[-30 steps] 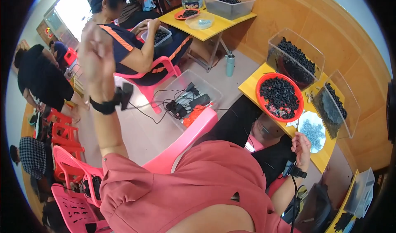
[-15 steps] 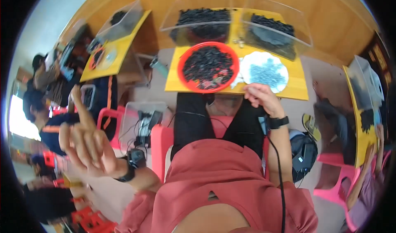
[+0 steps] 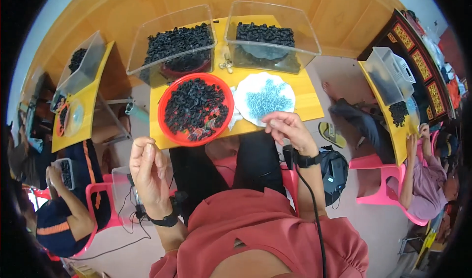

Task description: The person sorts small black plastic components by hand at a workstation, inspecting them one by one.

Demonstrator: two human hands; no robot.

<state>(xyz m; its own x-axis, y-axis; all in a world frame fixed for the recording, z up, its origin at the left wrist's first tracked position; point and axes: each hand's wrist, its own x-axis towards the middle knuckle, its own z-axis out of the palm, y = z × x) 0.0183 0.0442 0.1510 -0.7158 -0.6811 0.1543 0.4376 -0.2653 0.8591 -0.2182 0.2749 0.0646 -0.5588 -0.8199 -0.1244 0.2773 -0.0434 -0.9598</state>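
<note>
Head view shows both hands (image 3: 148, 167) (image 3: 293, 134) near a red tray (image 3: 195, 142) and white plate (image 3: 243, 92).

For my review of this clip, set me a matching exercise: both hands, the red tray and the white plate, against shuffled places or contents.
Things
1. left hand
2. right hand
3. red tray
4. white plate

Places or contents
A. bears small pale-blue pieces
B. nearer the person than the red tray, apart from it
C. bears loose black parts
D. by the near edge of the white plate

Pairs: 1-B, 2-D, 3-C, 4-A
</note>
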